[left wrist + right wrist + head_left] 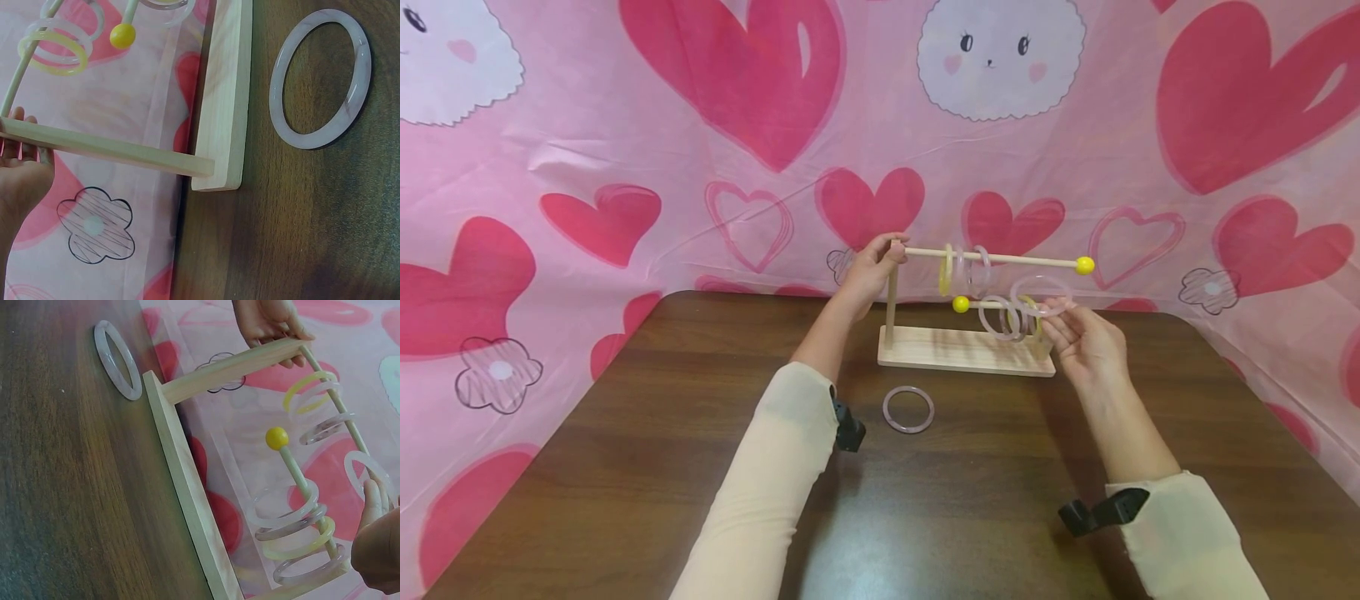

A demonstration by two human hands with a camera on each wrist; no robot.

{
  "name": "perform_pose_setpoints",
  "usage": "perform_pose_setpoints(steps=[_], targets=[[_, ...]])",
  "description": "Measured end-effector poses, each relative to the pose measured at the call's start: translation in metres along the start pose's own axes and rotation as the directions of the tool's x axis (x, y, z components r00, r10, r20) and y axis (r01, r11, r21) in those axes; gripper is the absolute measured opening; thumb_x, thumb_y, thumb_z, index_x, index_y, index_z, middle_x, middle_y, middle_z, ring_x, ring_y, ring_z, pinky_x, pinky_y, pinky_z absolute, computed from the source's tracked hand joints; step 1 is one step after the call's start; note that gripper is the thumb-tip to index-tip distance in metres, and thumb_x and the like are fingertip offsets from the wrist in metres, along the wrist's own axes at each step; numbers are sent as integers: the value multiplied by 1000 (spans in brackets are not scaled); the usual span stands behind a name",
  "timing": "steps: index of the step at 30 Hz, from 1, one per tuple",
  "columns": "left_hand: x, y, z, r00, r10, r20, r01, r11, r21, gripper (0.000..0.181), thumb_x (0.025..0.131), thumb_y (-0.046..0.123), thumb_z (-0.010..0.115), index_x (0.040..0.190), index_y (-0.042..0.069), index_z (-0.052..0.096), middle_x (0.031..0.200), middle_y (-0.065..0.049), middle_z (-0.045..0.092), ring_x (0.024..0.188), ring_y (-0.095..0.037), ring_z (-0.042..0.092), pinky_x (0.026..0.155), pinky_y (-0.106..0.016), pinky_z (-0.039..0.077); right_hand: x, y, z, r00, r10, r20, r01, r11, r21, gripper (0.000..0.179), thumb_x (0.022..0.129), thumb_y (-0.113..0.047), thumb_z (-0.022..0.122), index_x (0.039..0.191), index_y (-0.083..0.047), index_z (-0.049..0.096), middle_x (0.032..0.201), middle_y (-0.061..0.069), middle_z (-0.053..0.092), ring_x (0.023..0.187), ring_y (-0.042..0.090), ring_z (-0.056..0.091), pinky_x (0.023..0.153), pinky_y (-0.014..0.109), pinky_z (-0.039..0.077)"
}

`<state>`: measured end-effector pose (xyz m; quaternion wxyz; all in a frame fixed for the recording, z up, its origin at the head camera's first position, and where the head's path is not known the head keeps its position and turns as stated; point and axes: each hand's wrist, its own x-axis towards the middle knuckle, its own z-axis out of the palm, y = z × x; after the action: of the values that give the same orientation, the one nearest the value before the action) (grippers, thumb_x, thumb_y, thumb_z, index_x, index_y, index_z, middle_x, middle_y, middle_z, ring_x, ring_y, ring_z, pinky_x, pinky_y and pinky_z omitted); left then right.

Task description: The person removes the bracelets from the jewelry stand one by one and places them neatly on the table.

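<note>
My left hand grips the top of the left post of a wooden bangle stand. The right hand pinches a clear pinkish bangle by its near edge, just below the upper rod and in front of the stand's right side. On that upper rod hang a yellow bangle and pale translucent ones. The lower rod carries several bangles, pale, greyish and yellow. A pale purple bangle lies flat on the table before the stand.
Yellow balls cap the rods, the upper ball on the right end and the lower ball on the left. Behind the brown wooden table hangs a pink heart-patterned cloth.
</note>
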<state>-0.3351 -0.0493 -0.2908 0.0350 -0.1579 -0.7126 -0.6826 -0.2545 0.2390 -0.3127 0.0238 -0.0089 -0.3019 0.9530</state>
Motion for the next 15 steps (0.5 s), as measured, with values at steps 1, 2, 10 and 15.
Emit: perform_pose_setpoints(steps=[1,2,10,15], targets=[[0,0,0,1000,1,1,-1,1000,1,36,96,26,48,127,8,49,127,-13,52,111,-23,51,99,-36,33,0,0,0,1000,4,7,-4,1000,-1,26,93,7,44,78,12,65,77,23,67,75,27,68,65,36,53],[0,0,0,1000,2,1,-2,1000,4,36,96,26,48,127,8,49,127,-13,52,111,-23,51,99,-37,33,-1,1,0,1000,5,12,-5,1000,-6,26,92,8,44,78,12,65,77,22,67,75,27,68,65,35,53],[3,-3,1,1000,22,4,-21,1000,-22,35,97,22,47,127,4,48,130,-18,49,111,-26,50,99,-35,33,-3,2,1,999,-1,35,2,1000,-24,21,92,8,47,82,12,65,77,22,67,80,28,67,70,37,51],[2,-2,1,1000,19,-1,-19,999,-26,35,97,22,48,126,5,49,130,-18,49,110,-26,51,99,-35,33,-5,2,2,998,17,59,-14,998,-54,21,92,6,49,81,13,65,77,22,67,79,28,67,69,37,52]])
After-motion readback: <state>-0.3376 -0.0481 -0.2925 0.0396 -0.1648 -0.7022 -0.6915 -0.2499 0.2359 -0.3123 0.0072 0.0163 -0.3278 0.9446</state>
